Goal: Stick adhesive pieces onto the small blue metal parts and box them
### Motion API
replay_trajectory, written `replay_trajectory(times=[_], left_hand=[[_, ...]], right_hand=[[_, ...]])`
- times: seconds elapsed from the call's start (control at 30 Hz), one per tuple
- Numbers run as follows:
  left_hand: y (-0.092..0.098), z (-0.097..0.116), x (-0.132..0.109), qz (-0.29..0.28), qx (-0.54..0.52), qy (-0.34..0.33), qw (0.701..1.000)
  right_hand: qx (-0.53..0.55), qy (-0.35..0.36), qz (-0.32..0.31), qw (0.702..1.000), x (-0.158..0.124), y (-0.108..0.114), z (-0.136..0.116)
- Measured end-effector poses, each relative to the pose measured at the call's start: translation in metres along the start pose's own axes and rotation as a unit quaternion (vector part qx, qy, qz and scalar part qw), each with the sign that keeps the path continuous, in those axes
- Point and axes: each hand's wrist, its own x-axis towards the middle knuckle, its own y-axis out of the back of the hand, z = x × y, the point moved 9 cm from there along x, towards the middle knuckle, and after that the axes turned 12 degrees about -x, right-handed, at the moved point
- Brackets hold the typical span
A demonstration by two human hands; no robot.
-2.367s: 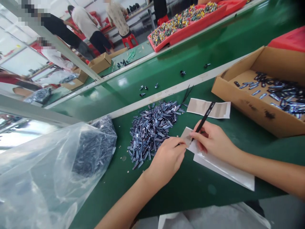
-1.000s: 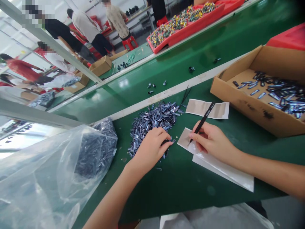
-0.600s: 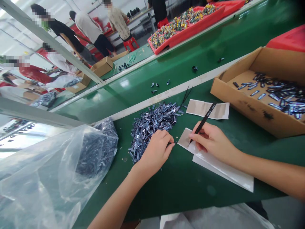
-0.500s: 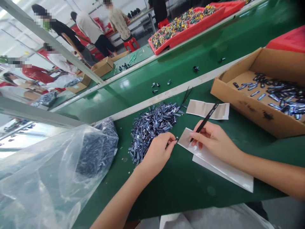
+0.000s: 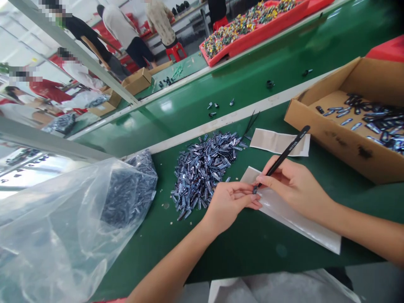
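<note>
My right hand [image 5: 288,181] is closed around black tweezers [image 5: 288,149], their tips pointing down to my left hand's fingertips. Between the thumb and fingers of my left hand [image 5: 232,202] is a small dark shiny piece [image 5: 255,190], which the tweezer tips seem to touch. Beneath both hands lies a pale sticker sheet [image 5: 303,223] with a glossy face. To the left is a heap of dark, bluish, shiny small parts [image 5: 205,168]. A second beige sheet [image 5: 273,141] rests beyond my right hand, and another pair of dark tweezers [image 5: 251,123] lies by the heap.
A cardboard box [image 5: 334,147] with similar shiny parts stands at the right. A clear plastic bag [image 5: 78,227] full of parts fills the left. Behind a pale ledge, a green belt [image 5: 176,109] carries loose pieces. Red trays [image 5: 252,42] of colourful parts and several people are farther back.
My left hand has moved right from beside the heap to the tweezer tips, bringing the small dark piece over the sheet. The tweezers' top end has swung right. The camera view has shifted slightly.
</note>
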Motion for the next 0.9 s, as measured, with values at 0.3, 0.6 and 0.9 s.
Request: replay_trajectory(times=[0.3,0.6,0.9], left_hand=[[0.0033,-0.0025,0.0002,0.008,0.01,0.014,1.0],[0.0013,-0.0046,0.0015,-0.007,-0.003,0.02,1.0],[0.0,-0.0011,-0.0006,-0.017,-0.02,0.021,0.999]], right_hand=[[-0.069,0.022,-0.002,0.997,-0.002,-0.0022,-0.0012],[-0.091,0.032,0.003,0.995,-0.0043,-0.0035,-0.0003],[-0.137,0.062,0.028,0.988,-0.0085,-0.0012,-0.0065]])
